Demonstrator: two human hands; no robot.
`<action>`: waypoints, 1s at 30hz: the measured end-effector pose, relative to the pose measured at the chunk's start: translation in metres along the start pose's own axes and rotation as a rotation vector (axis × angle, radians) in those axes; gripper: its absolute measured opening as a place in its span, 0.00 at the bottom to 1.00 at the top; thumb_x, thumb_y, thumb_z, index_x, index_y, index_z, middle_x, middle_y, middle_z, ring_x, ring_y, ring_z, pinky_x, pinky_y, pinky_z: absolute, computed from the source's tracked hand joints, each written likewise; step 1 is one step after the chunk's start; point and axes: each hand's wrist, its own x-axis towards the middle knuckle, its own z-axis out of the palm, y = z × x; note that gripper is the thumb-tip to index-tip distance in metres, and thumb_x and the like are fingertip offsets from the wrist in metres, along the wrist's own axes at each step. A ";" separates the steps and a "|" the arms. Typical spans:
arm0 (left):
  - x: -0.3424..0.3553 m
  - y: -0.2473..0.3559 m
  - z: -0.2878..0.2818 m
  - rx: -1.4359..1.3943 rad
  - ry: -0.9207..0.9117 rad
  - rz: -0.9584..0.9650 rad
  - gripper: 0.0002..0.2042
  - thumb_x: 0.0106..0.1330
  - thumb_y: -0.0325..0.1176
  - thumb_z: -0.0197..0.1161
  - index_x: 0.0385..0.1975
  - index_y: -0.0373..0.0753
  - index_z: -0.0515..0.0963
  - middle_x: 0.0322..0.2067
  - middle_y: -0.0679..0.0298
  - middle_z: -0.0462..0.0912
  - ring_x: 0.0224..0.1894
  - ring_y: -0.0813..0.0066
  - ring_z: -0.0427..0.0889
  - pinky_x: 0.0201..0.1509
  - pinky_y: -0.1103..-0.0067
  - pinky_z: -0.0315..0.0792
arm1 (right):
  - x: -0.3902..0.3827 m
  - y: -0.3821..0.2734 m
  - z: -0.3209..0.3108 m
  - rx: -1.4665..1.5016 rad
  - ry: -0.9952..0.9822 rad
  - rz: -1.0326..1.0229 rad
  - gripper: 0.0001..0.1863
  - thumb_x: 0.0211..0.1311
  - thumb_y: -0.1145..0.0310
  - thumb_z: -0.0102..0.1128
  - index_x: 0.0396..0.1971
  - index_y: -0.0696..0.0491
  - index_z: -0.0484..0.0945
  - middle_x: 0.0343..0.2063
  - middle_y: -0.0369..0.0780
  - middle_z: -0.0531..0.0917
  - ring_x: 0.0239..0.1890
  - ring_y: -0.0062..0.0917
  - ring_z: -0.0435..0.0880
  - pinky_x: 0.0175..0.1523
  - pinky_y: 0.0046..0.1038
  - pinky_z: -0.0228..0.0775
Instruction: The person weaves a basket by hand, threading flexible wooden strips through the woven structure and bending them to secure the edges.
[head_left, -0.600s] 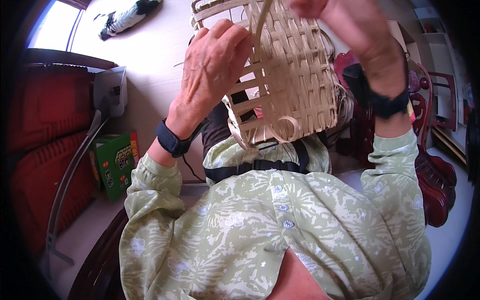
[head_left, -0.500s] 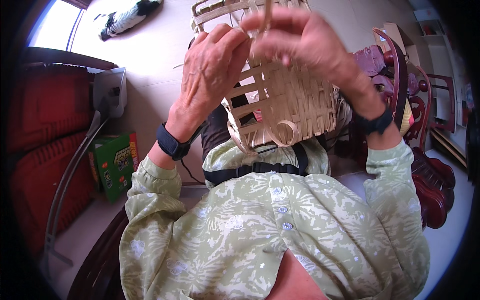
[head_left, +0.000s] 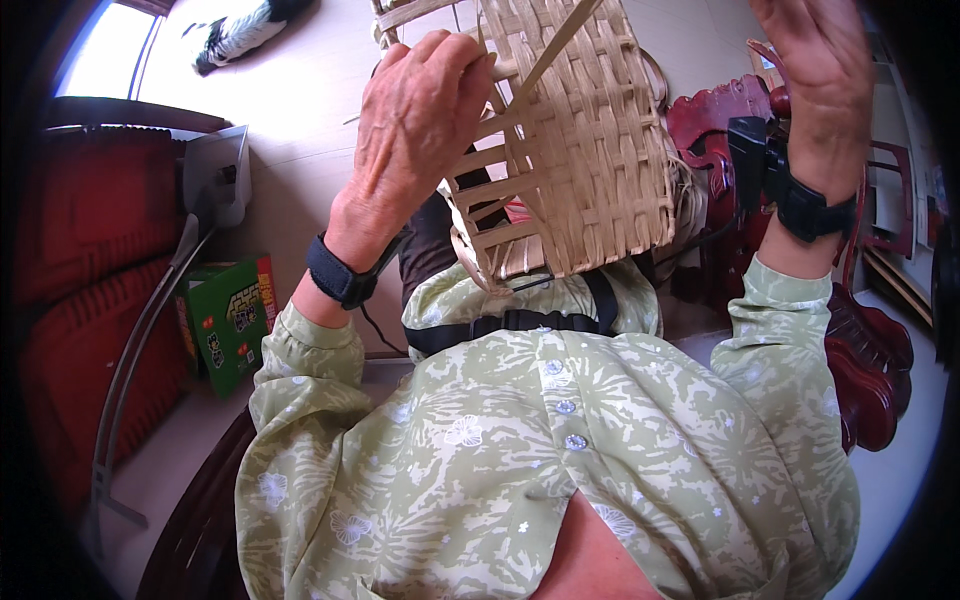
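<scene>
A half-woven basket (head_left: 600,150) of flat tan strips rests upon my lap, tightly woven on its right and with open gaps between strips on its left. My left hand (head_left: 420,120) is closed at the basket's upper left, fingertips pinching its strips; exactly which ones is hidden. From beside these fingers a loose flat strip (head_left: 555,48) slants up and right, out of the picture. My right hand (head_left: 825,60) is raised at the upper right, apart from the basket, palm partly showing. Its fingers are cut off by the picture's edge, so whether it holds the strip's end is hidden.
Carved dark-red wooden furniture (head_left: 725,130) stands close on the right. To the left are red cushioned seating (head_left: 100,220), a grey bin (head_left: 232,175), a curved metal stand (head_left: 130,370) and a green box (head_left: 225,330). A black-and-white animal (head_left: 240,40) lies on the floor far left.
My right hand has swung from beside the left hand out to the upper right. The strip's loop at the basket's near side is gone, and a strip now stretches taut upward. My left hand stays put.
</scene>
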 end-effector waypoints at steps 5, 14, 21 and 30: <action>-0.003 0.000 -0.004 0.005 -0.021 -0.022 0.06 0.68 0.32 0.64 0.38 0.38 0.79 0.29 0.62 0.79 0.31 0.63 0.79 0.34 0.73 0.75 | -0.021 0.065 -0.013 -0.253 -0.204 0.039 0.17 0.75 0.60 0.53 0.44 0.58 0.83 0.36 0.40 0.85 0.31 0.18 0.82 0.36 0.23 0.75; 0.004 0.002 -0.012 -0.029 -0.082 -0.039 0.08 0.61 0.26 0.66 0.40 0.37 0.81 0.32 0.60 0.82 0.34 0.62 0.83 0.38 0.72 0.78 | -0.069 0.120 0.016 -0.904 -0.372 -0.148 0.11 0.62 0.78 0.61 0.44 0.55 0.83 0.33 0.37 0.85 0.35 0.27 0.85 0.43 0.26 0.79; 0.009 0.001 -0.014 -0.133 -0.116 -0.113 0.05 0.66 0.30 0.67 0.36 0.36 0.82 0.29 0.61 0.83 0.30 0.68 0.83 0.36 0.75 0.77 | -0.071 0.116 0.026 -0.741 -0.164 0.068 0.05 0.62 0.76 0.66 0.38 0.55 0.84 0.32 0.36 0.87 0.32 0.23 0.86 0.36 0.24 0.79; 0.009 0.002 -0.012 -0.230 -0.061 -0.146 0.06 0.62 0.36 0.71 0.35 0.43 0.85 0.27 0.64 0.82 0.28 0.63 0.82 0.35 0.70 0.75 | -0.050 0.085 0.013 -0.425 0.099 -0.052 0.02 0.67 0.78 0.64 0.36 0.59 0.82 0.26 0.40 0.86 0.23 0.17 0.84 0.23 0.15 0.73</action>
